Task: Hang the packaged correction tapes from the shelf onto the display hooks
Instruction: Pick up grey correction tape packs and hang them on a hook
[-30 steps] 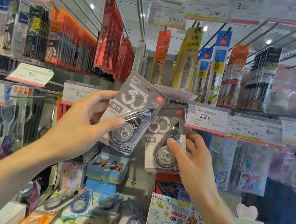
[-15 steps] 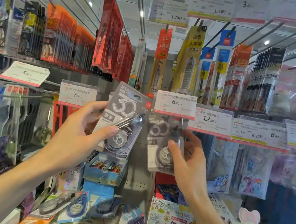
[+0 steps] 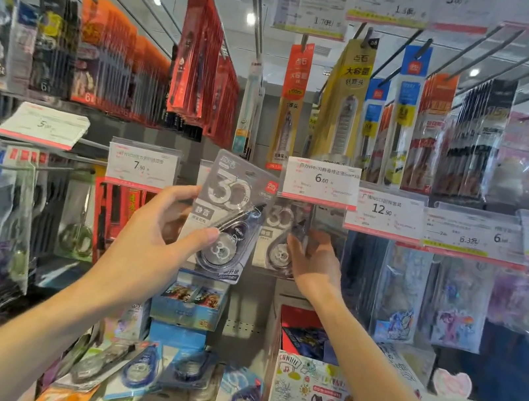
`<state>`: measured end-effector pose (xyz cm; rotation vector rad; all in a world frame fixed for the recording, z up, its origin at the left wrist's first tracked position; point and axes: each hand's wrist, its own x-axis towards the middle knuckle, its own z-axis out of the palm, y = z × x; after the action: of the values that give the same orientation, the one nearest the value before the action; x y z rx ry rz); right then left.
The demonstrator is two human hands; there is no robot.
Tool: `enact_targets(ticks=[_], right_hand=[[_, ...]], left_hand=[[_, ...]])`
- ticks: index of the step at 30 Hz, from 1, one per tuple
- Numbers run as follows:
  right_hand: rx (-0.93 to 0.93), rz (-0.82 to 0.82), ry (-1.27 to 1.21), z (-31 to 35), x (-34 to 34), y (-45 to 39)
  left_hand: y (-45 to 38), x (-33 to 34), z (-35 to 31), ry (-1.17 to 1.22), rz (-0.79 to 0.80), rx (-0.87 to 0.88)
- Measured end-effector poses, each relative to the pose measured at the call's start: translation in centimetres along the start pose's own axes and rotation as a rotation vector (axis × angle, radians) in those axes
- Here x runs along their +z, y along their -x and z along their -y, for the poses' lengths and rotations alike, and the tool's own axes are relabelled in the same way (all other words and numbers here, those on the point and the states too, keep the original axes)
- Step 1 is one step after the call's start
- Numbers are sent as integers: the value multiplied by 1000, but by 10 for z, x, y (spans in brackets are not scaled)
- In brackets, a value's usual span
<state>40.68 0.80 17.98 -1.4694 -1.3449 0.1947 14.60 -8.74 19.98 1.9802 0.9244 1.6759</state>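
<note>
in front of us is a shop wall of hooks and price tags. our left hand (image 3: 148, 244) pinches a tilted grey correction tape pack (image 3: 227, 215); our right hand (image 3: 313, 267) grips a second pack (image 3: 279, 237) hanging under the 6.00 price tag (image 3: 321, 183).

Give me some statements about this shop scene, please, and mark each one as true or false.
1. The left hand holds a grey correction tape pack. True.
2. The right hand is empty and far from any pack. False: it grips a second grey pack under the price tags.
3. The price tag above the second pack reads 6.00. True.
4. The pack in the left hand hangs straight on a hook. False: it is tilted, held in front of the display.
5. More blue correction tape packs lie on the shelf below. True.
</note>
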Motion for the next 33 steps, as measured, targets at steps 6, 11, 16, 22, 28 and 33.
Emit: enact_targets(ticks=[6,11,16,22,28,33], right_hand=[[51,115,-233,-17,-19,10],[13,170,-280,-16,-46,44],[-119,329,-396,-2,-63,93],[-102,390,-549,2,-65,118],[-90,362,-626,0,-76,116],[-143,284,-564,-5,-93,112]], left_hand=[[8,1,4,43,16,-6],[17,18,14,134,87,-62],[19,43,21,226,160,-112],[24,66,22,260,212,-104],[24,60,11,0,174,-2],[-4,42,-23,-185,34,231]])
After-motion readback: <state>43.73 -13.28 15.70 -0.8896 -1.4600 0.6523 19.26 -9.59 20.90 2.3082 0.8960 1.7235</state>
